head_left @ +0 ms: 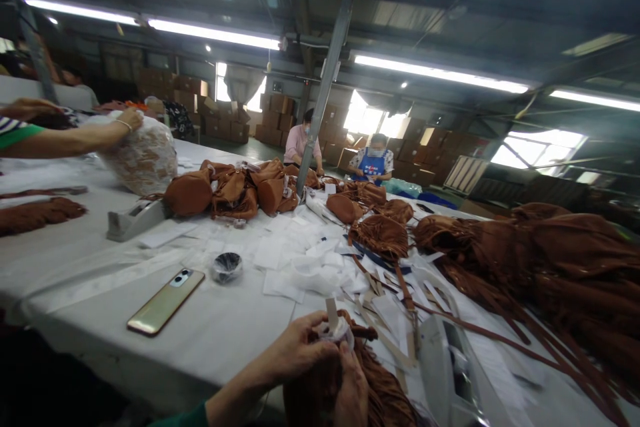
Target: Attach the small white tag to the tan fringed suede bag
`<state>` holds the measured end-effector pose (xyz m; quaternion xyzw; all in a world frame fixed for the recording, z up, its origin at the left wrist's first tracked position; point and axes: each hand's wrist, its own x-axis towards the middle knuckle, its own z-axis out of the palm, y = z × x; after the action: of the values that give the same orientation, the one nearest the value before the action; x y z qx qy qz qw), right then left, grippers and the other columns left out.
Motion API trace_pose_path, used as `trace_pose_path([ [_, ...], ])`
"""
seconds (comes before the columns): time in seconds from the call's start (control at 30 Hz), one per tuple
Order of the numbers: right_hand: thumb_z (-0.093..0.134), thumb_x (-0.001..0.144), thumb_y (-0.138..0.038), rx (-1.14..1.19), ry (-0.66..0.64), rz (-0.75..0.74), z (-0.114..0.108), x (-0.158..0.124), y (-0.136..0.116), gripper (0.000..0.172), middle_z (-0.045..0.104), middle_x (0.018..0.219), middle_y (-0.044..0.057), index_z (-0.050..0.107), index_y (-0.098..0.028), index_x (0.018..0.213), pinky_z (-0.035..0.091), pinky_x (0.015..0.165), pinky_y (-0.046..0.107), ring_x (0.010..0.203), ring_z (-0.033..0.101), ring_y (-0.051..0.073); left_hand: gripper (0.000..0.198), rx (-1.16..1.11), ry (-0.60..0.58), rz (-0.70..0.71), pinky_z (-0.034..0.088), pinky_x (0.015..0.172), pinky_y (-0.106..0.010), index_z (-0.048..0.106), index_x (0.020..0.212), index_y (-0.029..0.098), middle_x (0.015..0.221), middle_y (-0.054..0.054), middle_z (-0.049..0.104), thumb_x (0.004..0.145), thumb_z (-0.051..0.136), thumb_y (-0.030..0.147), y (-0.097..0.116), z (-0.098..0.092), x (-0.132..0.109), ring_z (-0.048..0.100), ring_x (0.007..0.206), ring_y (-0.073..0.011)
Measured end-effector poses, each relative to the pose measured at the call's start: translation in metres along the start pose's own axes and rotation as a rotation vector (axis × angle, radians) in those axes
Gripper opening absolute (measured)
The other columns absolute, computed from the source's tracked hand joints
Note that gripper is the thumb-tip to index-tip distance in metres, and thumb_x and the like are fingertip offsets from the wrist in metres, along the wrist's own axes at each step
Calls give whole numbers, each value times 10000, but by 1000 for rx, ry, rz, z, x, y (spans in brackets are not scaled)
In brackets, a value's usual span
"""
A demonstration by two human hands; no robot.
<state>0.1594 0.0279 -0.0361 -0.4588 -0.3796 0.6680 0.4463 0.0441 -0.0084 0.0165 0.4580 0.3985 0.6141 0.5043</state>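
Observation:
At the table's front edge, a brown fringed bag [385, 380] hangs beneath my two hands. My left hand [306, 345] pinches white wrapping material [341, 332] that goes around a brown part at the top of the bag. A short beige strip [331, 312] sticks up out of the white material. From below, my right hand [353, 383] presses its fingers against the same wrapping, partly over the bag's body. The right fingertips are partly hidden. Beside the bag, on the right, stands a grey tape dispenser [450, 370].
Loose white papers [315, 267] and brown straps [405, 287] litter the table [240, 320]. A phone [167, 300], a small dark-lined cup [227, 267] and another tape dispenser [137, 219] lie left. Brown bags [540, 247] pile up right. A co-worker's arm [95, 137] touches a plastic-wrapped bundle [143, 157].

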Motion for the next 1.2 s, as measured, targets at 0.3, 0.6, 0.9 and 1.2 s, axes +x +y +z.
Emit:
trace_pose_path([
  [0.3,713,613,-698,-104,-221,-165,6,-6,-26,719,721,803,67,670,-122,1041,549,652,275,797,672,251,320,-130,151,33,373,481,-197,723,841,106,604,-18,601,765,693,416,-12,12,-5,519,478,-108],
  [0.6,661,719,-652,-406,-161,-356,-8,-7,-20,712,719,800,58,477,-181,1220,457,425,254,451,583,162,333,-27,123,-20,327,498,-181,684,762,110,603,12,555,741,701,442,-9,-6,-4,463,522,-84],
  [0.9,666,820,-466,-993,-442,-1228,-36,25,-74,399,660,1101,72,630,-276,1168,505,869,412,1028,603,283,404,7,-141,-191,273,510,-191,643,795,96,639,28,519,695,742,475,4,-25,-2,408,555,-76],
  [1.2,581,867,-507,-786,-350,-1057,-28,24,-53,298,643,853,43,586,-228,970,523,706,334,805,621,231,381,4,10,-208,298,510,-202,655,791,106,619,29,524,674,735,460,0,-15,-5,405,537,-81],
])
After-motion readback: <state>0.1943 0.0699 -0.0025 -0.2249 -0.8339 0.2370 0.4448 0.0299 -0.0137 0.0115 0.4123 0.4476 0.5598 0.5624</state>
